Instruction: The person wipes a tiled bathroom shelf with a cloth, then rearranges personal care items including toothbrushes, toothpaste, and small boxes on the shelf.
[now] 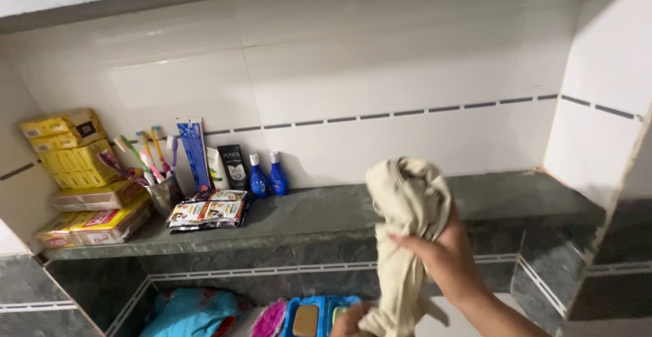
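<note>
From the head camera, the right hand [445,259] grips a beige cloth [406,208] bunched before the stone shelf [380,208], whose right half lies bare to the corner. The left hand [353,322], at the bottom edge, touches the cloth's hanging end; its grip cannot be told.

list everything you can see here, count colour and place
cloth: one, beige, held up before the shelf
stone shelf: one, dark grey-green, across the tiled wall
boxes: a stack, number unclear, mostly yellow, shelf's left end
metal cup: one, silver, beside the boxes
toothbrushes: several, mixed colours, in the cup
sachets: a pile, dark, shelf front
tubes: two, white and black, against the wall
small bottles: two, blue, right of the tubes
blue case: one, below the shelf
left hand: bottom edge, at the cloth's lower end
right hand: gripping the cloth
</note>
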